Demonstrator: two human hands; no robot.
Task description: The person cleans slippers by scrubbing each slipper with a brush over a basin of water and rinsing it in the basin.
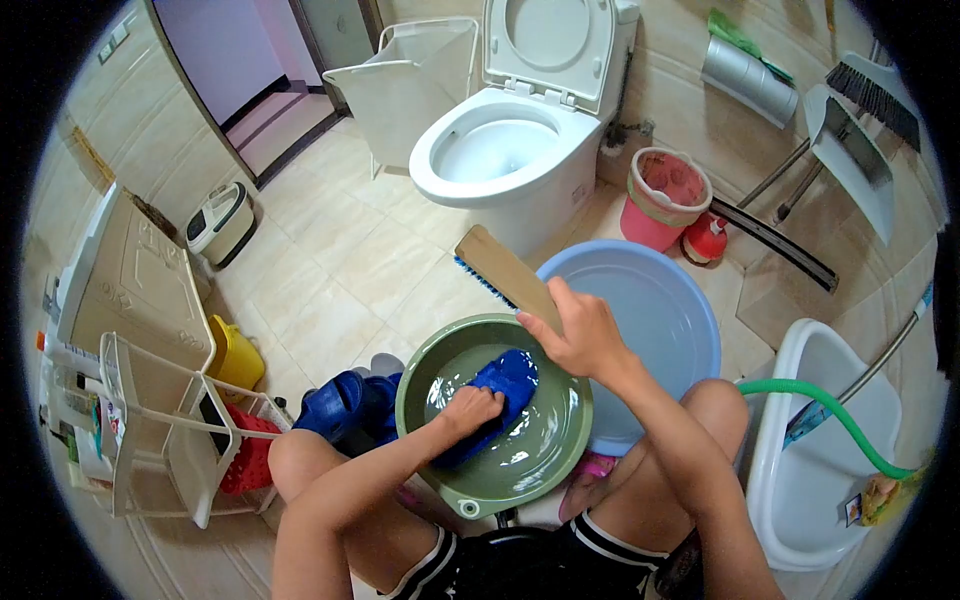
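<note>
In the head view, a green basin [417,360] of water stands between my knees. A blue slipper [512,378] lies in it, partly under the water. My left hand [472,410] is closed on the slipper's upper side. Raised over the basin's right rim, my right hand [585,335] grips a wooden scrubbing brush [500,262] with blue bristles facing down and left. The brush is apart from the slipper. More blue slippers [340,405] are piled on the floor just left of the basin, partly overlapping.
A light-blue basin [665,320] with water stands right of the green one. Beyond are a toilet [510,150] with its lid up and a pink bucket [655,215]. A white tub [800,480] with a green hose [820,390] is right; a shelf rack [160,440] is left.
</note>
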